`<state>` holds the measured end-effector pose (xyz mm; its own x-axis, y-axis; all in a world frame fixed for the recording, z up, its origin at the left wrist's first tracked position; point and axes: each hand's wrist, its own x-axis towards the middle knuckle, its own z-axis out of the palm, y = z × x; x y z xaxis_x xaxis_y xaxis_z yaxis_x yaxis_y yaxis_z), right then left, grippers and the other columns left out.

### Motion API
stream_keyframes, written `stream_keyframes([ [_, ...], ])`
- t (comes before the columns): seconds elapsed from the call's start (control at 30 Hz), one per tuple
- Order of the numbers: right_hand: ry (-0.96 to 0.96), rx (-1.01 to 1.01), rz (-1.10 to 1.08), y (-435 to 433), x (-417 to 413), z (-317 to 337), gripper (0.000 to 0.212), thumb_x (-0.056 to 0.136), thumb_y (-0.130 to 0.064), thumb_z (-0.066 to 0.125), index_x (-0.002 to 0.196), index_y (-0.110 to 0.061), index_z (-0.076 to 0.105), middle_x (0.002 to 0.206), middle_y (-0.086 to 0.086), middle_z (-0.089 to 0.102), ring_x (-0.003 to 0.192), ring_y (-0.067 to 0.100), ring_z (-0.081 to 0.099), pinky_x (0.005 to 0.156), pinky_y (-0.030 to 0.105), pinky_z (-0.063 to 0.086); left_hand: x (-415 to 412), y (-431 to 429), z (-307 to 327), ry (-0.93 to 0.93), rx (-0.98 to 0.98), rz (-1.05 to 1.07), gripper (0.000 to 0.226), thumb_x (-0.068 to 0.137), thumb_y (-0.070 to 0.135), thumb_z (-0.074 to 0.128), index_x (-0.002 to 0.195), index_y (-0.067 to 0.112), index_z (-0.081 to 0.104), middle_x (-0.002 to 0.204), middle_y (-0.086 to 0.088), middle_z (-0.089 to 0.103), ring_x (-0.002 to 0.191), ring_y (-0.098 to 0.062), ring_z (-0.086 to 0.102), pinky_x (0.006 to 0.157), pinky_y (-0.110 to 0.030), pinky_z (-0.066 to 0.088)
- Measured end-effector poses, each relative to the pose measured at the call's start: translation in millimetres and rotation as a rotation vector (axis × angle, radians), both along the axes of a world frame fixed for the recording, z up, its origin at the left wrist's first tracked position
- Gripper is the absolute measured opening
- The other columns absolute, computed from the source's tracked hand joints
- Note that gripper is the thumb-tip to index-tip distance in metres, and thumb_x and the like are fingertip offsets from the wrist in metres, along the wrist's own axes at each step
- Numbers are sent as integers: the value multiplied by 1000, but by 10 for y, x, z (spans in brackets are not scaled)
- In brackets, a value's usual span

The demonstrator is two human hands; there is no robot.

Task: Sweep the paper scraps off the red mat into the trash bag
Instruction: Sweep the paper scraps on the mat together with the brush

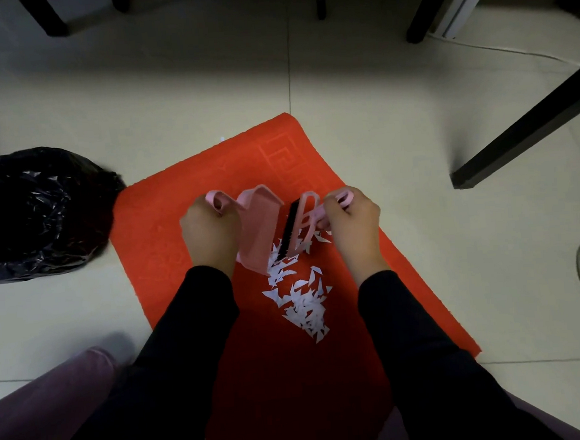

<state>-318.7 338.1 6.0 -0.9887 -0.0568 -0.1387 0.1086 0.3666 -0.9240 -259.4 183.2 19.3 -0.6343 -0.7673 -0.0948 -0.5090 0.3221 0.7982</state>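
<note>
White paper scraps [301,298] heaped mid red mat [165,228]. Your left hand [210,235] grips the pink dustpan [260,228], lip at the heap; your right hand [352,222] grips the pink brush [299,226] beside it. Black trash bag [30,214] at the mat's left edge.

A pink dustpan [260,230] is gripped by the left hand [210,234] and a pink brush [299,226] by the right hand [352,219], over white paper scraps [301,298] heaped on the red mat [166,235]. A black trash bag [30,214] is seen on the floor [394,116], touching the mat's left edge.
</note>
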Motion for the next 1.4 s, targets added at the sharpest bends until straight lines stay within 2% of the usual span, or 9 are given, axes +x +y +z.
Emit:
stream_keyframes([
  [0.2, -5, 40, -32, 58, -79, -126, 18, 82, 1, 47, 68, -1, 57, 65, 21, 66, 64, 40, 63, 66, 46, 55, -9, -219, -31, -31, -97, 87, 35, 90, 8, 42, 55, 13, 39, 54, -1, 41, 48, -14, 36, 45, -27, 24],
  [0.3, -12, 65, -18, 41, -137, -196, 17, 86, -1, 47, 74, 2, 59, 71, 23, 66, 69, 42, 63, 64, 42, 52, -37, -272, -82, -42, -90, 113, 31, 90, 10, 42, 59, 10, 41, 54, 0, 41, 47, -13, 36, 42, -22, 25],
  [0.5, 62, 197, 198, -130, -340, -296, 19, 93, -10, 48, 92, -8, 67, 87, 7, 64, 73, 22, 57, 68, 32, 46, -70, -283, -190, -29, -53, 135, 21, 91, 11, 43, 72, 4, 49, 56, 2, 42, 48, -9, 37, 42, -19, 25],
  [0.77, 169, 360, 418, -324, -512, -474, 23, 94, -14, 52, 110, -8, 67, 112, 11, 64, 102, 23, 57, 77, 15, 32, -94, -298, -270, -63, -37, 130, 34, 90, 9, 44, 57, 15, 39, 55, 2, 41, 48, -8, 36, 38, -10, 32],
  [0.97, 39, 477, 596, -311, -496, -549, 24, 94, -8, 50, 112, -6, 66, 110, 16, 61, 99, 26, 57, 73, 17, 32, -111, -342, -272, -90, -66, 134, 22, 90, 13, 44, 73, 2, 51, 57, 1, 43, 49, -9, 38, 44, -23, 26],
  [1.07, -22, 529, 650, -237, -453, -520, 25, 94, -6, 48, 112, -5, 65, 111, 16, 60, 100, 27, 56, 69, 17, 31, -139, -352, -245, -85, -61, 144, 20, 90, 12, 44, 74, 2, 49, 56, 2, 41, 48, -9, 36, 44, -21, 23],
  [1.17, -24, 598, 708, -162, -415, -435, 26, 96, -6, 44, 112, -5, 65, 112, 14, 61, 102, 27, 56, 78, 23, 38, -172, -343, -207, -69, -45, 133, 16, 89, 11, 45, 76, 3, 50, 57, 3, 41, 48, -9, 36, 43, -21, 24],
  [1.33, -29, 503, 656, -70, -385, -225, 23, 95, -13, 48, 105, -5, 67, 108, 10, 65, 98, 24, 59, 72, 25, 39, -189, -305, -145, -47, -76, 122, 17, 89, 9, 45, 73, 3, 48, 55, 2, 38, 47, -8, 33, 37, -8, 32],
  [1.4, 15, 476, 584, -58, -414, -192, 23, 95, -14, 49, 107, -9, 67, 108, 8, 64, 95, 19, 56, 70, 19, 35, -174, -285, -151, -38, -75, 118, 18, 89, 8, 44, 73, 3, 48, 55, 2, 39, 47, -9, 34, 38, -7, 32],
])
